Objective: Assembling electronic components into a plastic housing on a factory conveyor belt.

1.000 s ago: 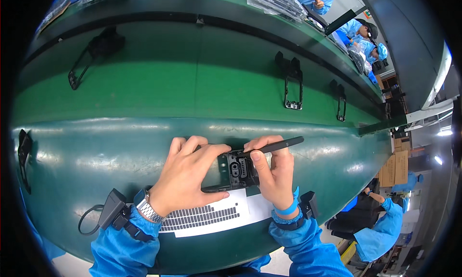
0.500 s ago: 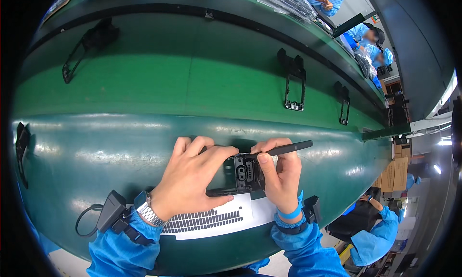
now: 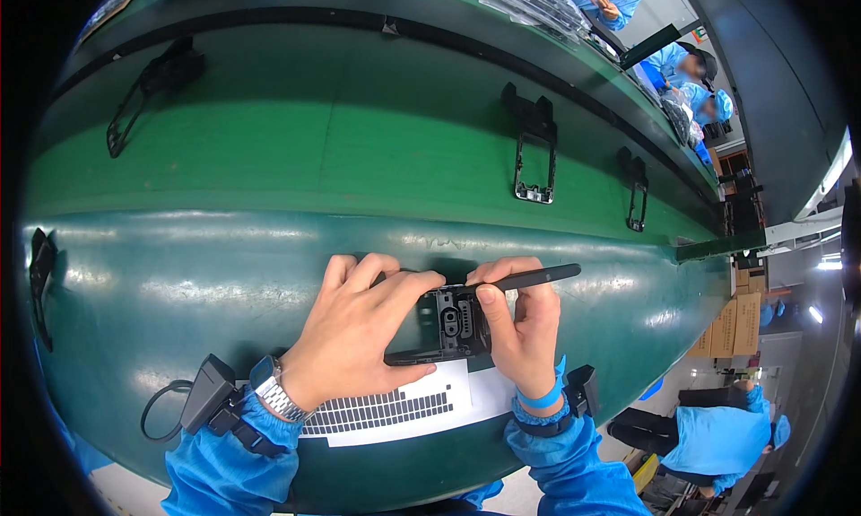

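Observation:
My left hand [image 3: 354, 345] grips a black plastic housing frame [image 3: 455, 326] by its left side, its thumb along the lower edge and its fingers at the upper edge. The housing has an open window at its left and a moulded block with round holes. In my right hand [image 3: 525, 323] is a slim black tool [image 3: 543, 276], probably tweezers, pinched between thumb and fingers. Its broad end points up to the right. The tip meets the housing's upper edge, where my fingers hide it. Below lies a white sheet [image 3: 430, 417] with rows of small black stickers.
Beyond the bench edge runs a green conveyor belt [image 3: 359, 139] carrying black housing frames [image 3: 535, 144]. A curved black part [image 3: 41, 274] lies at the far left. Bagged parts [image 3: 538, 9] sit on the shelf above. Several people in blue work beyond; one person [image 3: 717, 435] is at right.
The frames on the belt have shifted slightly to the left. The person at lower right has changed posture and moved. My hands stay nearly in place, the tool moving only a touch left.

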Demonstrator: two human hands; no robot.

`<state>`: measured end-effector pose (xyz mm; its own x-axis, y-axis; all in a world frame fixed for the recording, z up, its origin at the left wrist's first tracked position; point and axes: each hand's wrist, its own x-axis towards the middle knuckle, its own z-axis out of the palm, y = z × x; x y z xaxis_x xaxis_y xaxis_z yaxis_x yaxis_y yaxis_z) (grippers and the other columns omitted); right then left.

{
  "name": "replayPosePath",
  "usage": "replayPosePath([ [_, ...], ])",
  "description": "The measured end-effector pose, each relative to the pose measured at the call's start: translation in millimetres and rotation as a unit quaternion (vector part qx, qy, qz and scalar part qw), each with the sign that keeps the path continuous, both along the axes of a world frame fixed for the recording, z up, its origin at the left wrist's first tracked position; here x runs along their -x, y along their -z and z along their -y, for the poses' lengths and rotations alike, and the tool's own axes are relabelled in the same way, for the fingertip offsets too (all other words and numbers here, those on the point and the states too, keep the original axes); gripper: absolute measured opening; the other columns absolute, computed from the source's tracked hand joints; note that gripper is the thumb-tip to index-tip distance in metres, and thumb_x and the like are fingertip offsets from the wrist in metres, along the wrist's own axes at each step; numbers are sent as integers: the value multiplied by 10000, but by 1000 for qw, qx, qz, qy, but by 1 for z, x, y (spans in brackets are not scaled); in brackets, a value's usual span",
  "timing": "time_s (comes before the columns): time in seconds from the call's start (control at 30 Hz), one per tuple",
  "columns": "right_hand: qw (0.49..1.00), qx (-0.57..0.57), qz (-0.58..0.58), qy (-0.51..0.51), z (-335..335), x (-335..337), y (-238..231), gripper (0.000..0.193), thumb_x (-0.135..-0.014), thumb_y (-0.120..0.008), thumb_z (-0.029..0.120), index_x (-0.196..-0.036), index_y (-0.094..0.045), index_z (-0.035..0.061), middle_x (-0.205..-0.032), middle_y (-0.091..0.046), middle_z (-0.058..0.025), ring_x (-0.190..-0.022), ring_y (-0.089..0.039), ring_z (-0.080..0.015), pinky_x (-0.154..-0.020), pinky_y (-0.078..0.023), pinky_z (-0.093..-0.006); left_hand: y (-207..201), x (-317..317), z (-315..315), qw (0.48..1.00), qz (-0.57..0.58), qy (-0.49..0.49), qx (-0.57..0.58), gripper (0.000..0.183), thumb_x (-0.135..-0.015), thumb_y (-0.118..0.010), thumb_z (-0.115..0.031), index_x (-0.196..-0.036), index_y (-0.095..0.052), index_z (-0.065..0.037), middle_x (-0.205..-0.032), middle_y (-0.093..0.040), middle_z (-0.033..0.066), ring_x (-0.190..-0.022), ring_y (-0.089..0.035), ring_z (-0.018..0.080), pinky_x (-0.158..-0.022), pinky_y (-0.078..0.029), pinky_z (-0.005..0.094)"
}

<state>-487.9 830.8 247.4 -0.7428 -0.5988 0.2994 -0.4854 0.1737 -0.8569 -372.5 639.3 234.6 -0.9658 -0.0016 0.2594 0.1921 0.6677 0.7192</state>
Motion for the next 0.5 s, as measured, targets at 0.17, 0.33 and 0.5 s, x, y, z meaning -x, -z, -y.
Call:
replayPosePath([
  [0.17, 1000, 5, 3, -1, 0, 1, 0, 130, -983, -687, 36, -1084, -614, -4, -959, -734, -135, -892, -723, -217, -827, -561, -326, -1, 1, 0, 1000, -2, -1, 0, 801, -634, -915, -372, -1321, -604, -104, -1205, -697, 77, -1184, -505, 329, -1039, -346, 438],
  [0.33, 1000, 13, 8, -1, 0, 0, -1, 131, -987, -686, 38, -1085, -613, -6, -963, -732, -137, -897, -720, -219, -831, -561, -329, -2, 1, 0, 1000, 1, -1, -1, 803, -632, -916, -369, -1323, -603, -105, -1212, -695, 77, -1186, -503, 332, -1040, -347, 438],
  [0.5, 1000, 22, 19, -4, 0, 1, 0, 132, -986, -684, 29, -1086, -608, -9, -963, -731, -140, -899, -715, -218, -837, -559, -329, -2, 1, 1, 1000, 2, 0, -6, 807, -630, -918, -367, -1326, -602, -107, -1214, -694, 76, -1191, -501, 333, -1040, -346, 439],
])
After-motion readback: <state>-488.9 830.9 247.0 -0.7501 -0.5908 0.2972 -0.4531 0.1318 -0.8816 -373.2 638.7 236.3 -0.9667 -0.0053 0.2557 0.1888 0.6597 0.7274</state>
